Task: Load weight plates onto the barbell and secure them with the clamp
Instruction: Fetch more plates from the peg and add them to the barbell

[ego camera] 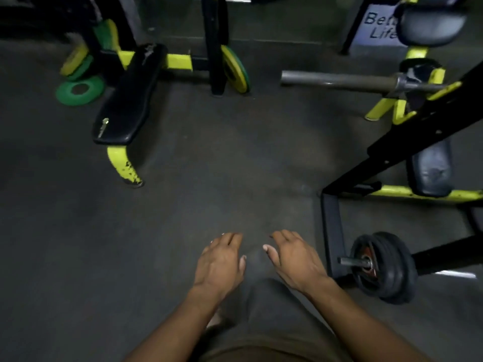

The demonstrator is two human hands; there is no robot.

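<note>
Barbell (337,82): bare grey steel sleeve, racked, no plates loaded.

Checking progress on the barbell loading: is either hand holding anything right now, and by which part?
Nothing is held. The left hand and right hand are both open and empty.

Hands: left hand (219,262) and right hand (295,257) empty, fingers spread, above floor (183,205)
Barbell (339,81): bare sleeve, racked
Plates: green plate (79,90) on floor; black plates (384,267) on rack peg

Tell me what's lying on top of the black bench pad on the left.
A small metallic object, possibly a key or pin, lies near the near end of the bench pad; too blurred to identify. Nothing else visible.
</note>
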